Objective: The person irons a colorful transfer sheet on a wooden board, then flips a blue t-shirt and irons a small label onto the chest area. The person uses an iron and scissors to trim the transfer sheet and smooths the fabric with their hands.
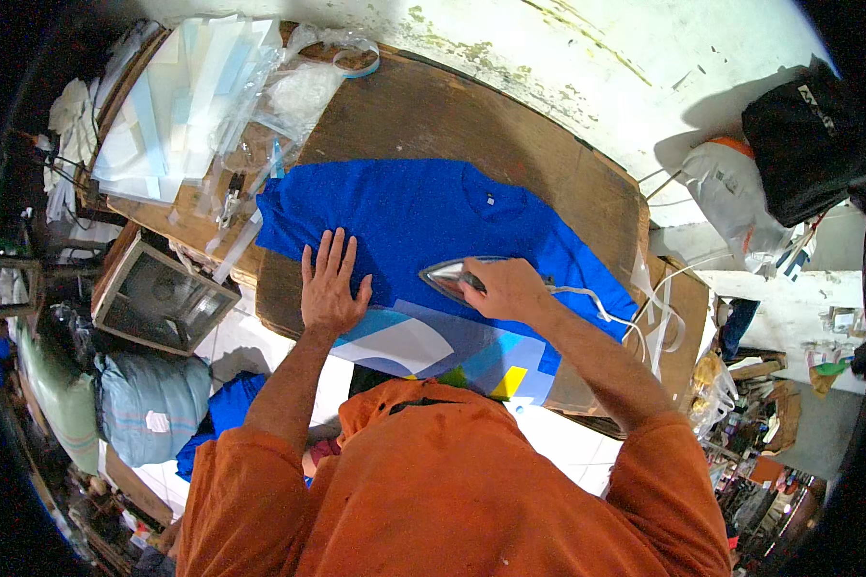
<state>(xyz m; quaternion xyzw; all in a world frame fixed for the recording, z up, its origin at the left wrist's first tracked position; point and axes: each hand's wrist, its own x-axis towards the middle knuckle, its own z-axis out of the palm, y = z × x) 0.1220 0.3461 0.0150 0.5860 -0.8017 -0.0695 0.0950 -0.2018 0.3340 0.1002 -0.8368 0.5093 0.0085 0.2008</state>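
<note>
A blue T-shirt (404,209) lies spread over a brown wooden table (418,108), its neckline towards the wall. My right hand (504,288) grips the handle of a clothes iron (444,274), whose soleplate rests on the shirt's middle. A white cord runs off to the right from the iron. My left hand (333,285) lies flat on the shirt's left part with its fingers spread, holding nothing. Below both hands, a translucent sheet (469,332) covers the shirt's lower part, with white, light blue and yellow shapes (509,382) visible there.
Stacked translucent sheets (180,108), crumpled clear film and a tape roll (357,59) occupy the table's left end. A framed screen (166,292) leans below that edge, near stuffed sacks (151,404). On the right hang a black bag (801,144) and a white plastic bag (732,195).
</note>
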